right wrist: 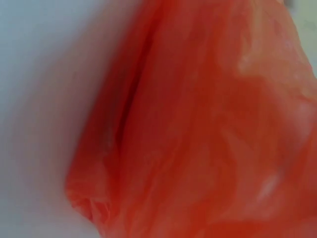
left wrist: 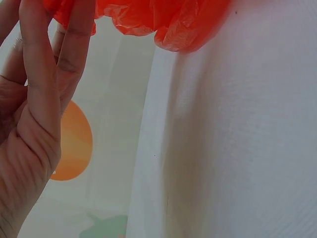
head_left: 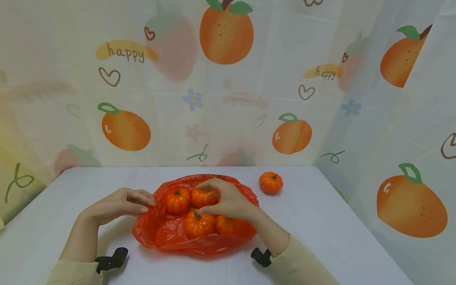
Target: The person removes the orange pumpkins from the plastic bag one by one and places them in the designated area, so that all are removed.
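Note:
A red plastic bag (head_left: 167, 233) lies with its mouth spread, holding several small orange pumpkins; one (head_left: 178, 200) is at its left, another (head_left: 199, 225) at the front. The left hand (head_left: 117, 206) pinches the bag's left rim; in the left wrist view its fingers (left wrist: 37, 64) meet the red plastic (left wrist: 183, 29). Inside the mouth, the right hand (head_left: 228, 200) has thumb and fingers around the back pumpkin (head_left: 201, 197). Red plastic (right wrist: 198, 124) fills most of the right wrist view, hiding that hand.
One more orange pumpkin (head_left: 270, 183) sits on the white table (head_left: 303, 221), behind and to the right of the bag. A curtain (head_left: 228, 118) printed with fruit hangs along the table's back edge and right side.

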`<move>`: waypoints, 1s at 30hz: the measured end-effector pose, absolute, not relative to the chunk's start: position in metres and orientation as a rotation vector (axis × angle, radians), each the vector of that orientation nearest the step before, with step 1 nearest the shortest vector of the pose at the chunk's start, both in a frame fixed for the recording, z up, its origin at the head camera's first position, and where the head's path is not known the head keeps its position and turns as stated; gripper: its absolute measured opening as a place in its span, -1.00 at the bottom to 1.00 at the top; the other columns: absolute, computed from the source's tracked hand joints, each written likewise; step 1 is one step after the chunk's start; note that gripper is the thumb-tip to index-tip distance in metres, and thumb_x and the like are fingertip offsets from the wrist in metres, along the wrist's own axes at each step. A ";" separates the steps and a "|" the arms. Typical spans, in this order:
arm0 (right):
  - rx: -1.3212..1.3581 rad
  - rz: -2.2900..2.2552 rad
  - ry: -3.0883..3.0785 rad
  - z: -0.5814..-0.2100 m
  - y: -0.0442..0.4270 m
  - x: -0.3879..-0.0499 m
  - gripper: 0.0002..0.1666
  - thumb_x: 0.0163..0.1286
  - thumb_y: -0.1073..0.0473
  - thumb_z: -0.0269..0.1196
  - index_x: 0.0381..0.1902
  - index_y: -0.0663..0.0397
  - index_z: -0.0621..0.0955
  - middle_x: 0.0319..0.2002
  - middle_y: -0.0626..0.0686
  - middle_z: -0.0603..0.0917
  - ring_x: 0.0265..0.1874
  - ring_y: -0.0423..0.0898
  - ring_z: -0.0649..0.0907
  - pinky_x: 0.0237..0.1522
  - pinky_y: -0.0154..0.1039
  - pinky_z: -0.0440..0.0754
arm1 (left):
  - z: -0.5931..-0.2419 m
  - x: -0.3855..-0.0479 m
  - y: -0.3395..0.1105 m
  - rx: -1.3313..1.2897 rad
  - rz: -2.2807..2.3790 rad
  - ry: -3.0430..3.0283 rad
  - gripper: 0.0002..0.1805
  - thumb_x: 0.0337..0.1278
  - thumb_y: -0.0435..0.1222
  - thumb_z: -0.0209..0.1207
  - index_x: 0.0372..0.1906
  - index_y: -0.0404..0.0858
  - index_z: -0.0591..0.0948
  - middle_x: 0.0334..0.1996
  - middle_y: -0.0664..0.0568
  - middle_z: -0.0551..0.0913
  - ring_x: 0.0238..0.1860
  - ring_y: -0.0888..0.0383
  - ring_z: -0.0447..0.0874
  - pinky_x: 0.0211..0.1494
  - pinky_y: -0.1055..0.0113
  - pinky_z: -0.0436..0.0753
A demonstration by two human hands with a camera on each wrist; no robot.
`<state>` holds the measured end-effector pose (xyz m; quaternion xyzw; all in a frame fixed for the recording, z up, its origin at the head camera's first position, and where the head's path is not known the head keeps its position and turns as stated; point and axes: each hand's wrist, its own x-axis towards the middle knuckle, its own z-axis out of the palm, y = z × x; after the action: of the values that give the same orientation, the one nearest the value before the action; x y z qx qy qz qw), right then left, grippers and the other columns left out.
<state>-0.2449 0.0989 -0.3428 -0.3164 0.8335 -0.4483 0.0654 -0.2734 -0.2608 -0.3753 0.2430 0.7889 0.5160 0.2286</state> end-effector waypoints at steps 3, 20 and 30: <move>-0.960 -1.297 2.517 -0.345 0.096 -0.245 -0.35 0.13 -0.07 0.48 0.19 -0.30 0.54 0.25 -0.07 0.57 0.25 -0.03 0.56 0.23 -0.02 0.59 | -0.375 -0.274 -0.260 0.667 1.413 2.180 -0.65 0.31 -0.29 0.14 0.09 -0.38 0.65 0.01 0.22 0.66 0.09 0.39 0.53 0.08 0.34 0.68; -0.946 -1.017 2.539 -0.355 0.086 -0.248 -0.28 0.09 -0.06 0.50 0.22 -0.13 0.54 0.23 -0.04 0.58 0.21 -0.09 0.57 0.20 -0.25 0.57 | -0.374 -0.273 -0.260 0.664 1.419 2.173 -0.66 0.31 -0.29 0.14 0.09 -0.37 0.65 0.01 0.19 0.65 0.10 0.37 0.53 0.09 0.33 0.68; -0.983 -0.848 2.543 -0.355 0.085 -0.249 -0.29 0.10 -0.03 0.49 0.23 -0.13 0.55 0.21 -0.10 0.60 0.24 -0.15 0.55 0.32 -0.21 0.50 | -0.376 -0.273 -0.262 0.671 1.428 2.161 -0.66 0.31 -0.30 0.13 0.09 -0.39 0.65 0.00 0.20 0.66 0.10 0.36 0.53 0.08 0.32 0.68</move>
<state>-0.2486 0.0847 -0.3552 -0.3408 0.8815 -0.2939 0.1425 -0.2730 -0.2616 -0.3756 0.2440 0.7859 0.5192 0.2308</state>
